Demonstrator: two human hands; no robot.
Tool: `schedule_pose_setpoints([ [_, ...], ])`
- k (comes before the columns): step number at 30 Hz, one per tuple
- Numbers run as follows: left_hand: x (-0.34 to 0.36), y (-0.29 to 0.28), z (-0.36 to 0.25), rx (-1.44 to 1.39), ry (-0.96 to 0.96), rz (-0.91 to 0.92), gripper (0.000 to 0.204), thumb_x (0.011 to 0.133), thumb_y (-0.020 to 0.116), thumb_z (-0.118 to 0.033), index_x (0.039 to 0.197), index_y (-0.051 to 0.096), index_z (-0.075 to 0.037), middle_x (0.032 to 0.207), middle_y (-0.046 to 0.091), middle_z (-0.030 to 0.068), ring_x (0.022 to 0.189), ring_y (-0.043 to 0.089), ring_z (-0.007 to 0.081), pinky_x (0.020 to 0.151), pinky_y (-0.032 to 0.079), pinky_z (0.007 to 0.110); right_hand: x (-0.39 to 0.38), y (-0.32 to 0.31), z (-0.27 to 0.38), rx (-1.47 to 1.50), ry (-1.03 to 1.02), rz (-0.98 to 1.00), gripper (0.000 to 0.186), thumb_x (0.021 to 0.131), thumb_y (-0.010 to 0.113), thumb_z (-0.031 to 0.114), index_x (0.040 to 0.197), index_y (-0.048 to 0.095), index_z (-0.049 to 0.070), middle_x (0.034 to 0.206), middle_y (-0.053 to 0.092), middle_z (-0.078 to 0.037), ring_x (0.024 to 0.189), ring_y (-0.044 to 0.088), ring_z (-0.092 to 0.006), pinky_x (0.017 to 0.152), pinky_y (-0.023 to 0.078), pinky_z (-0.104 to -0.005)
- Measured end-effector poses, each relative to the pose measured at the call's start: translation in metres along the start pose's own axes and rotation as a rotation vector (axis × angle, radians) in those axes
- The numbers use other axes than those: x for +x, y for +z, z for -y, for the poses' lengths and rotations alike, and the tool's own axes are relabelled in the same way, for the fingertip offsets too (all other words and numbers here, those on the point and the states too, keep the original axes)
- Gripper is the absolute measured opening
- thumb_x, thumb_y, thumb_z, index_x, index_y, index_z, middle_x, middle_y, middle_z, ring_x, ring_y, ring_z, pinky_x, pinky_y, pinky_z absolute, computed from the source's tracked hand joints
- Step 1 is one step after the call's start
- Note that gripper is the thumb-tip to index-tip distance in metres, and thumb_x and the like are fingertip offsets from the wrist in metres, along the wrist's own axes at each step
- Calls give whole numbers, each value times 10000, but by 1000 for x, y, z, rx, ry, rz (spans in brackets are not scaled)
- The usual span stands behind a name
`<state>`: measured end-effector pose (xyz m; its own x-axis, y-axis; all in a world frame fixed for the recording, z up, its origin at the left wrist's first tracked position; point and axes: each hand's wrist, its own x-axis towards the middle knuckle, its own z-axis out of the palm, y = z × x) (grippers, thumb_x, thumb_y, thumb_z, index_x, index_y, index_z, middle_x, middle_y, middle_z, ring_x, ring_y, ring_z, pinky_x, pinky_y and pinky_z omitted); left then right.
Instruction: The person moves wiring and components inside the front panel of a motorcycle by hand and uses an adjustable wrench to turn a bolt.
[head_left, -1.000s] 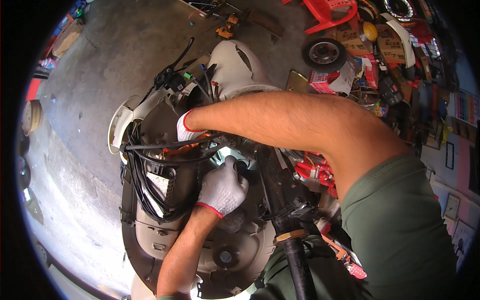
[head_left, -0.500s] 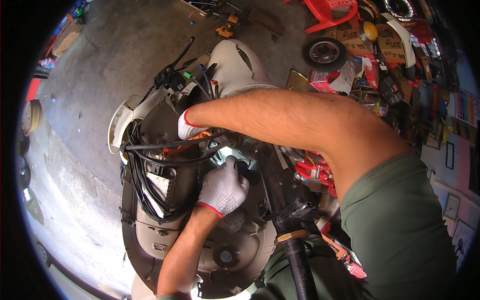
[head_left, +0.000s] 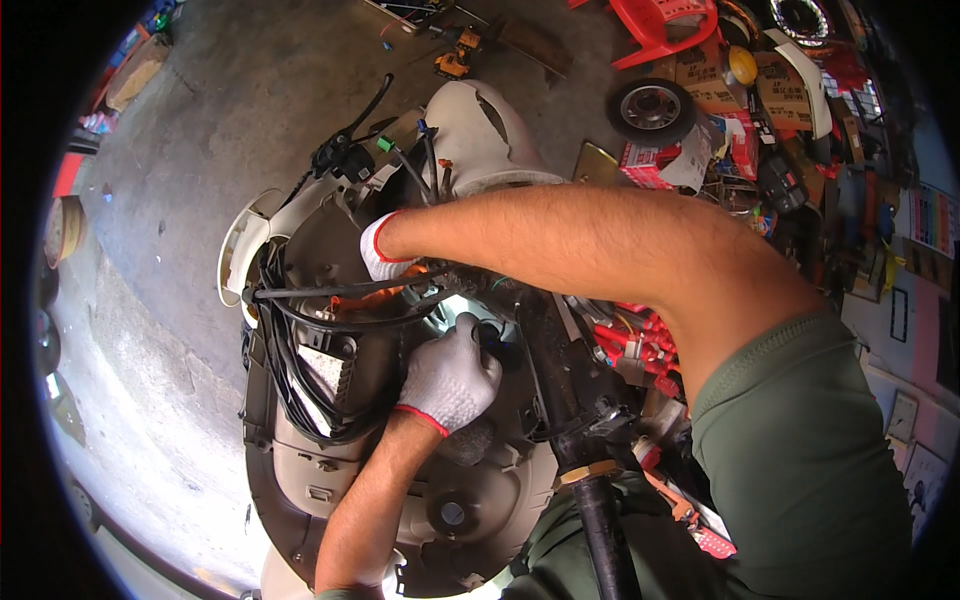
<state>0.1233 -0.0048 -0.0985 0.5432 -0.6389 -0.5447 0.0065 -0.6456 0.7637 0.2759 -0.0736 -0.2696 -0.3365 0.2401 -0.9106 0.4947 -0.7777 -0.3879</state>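
Note:
My left hand [head_left: 450,370], in a white knit glove with red cuff, is curled in the middle of the disassembled scooter body [head_left: 310,470], at a lit opening [head_left: 455,305] beside a dark part; what it holds is hidden. My right hand [head_left: 387,245], gloved alike, reaches in above it from the right, its fingers hidden behind cables and frame. Black cables [head_left: 285,390] loop down the left side of the body. An orange wire [head_left: 355,300] runs under my right hand. The black steering column [head_left: 590,500] stands just right of my left hand, with a brass-coloured nut [head_left: 588,470].
The pale scooter front panel [head_left: 470,125] and a brake lever [head_left: 375,100] lie beyond my hands. A cordless drill [head_left: 455,55] is on the concrete floor [head_left: 200,130]. At the right are a red plastic chair [head_left: 660,25], a loose wheel [head_left: 648,108], cardboard boxes [head_left: 780,90] and scattered parts.
My hands, the front panel and the cable ends have shifted very slightly to the right. Both hands are still at the same places inside the scooter body.

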Motion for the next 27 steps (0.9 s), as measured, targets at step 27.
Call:
schedule_pose_setpoints([
  [27,2,-1,-6,6,2,37,393,825,617,-189,1128,520,41,805,651,303,781,654,493,718,549,560,22,9,-17,-277,-13,-364,291,772,728,250,995,780,70,979,760,-125,889,720,-292,746,567,-419],
])
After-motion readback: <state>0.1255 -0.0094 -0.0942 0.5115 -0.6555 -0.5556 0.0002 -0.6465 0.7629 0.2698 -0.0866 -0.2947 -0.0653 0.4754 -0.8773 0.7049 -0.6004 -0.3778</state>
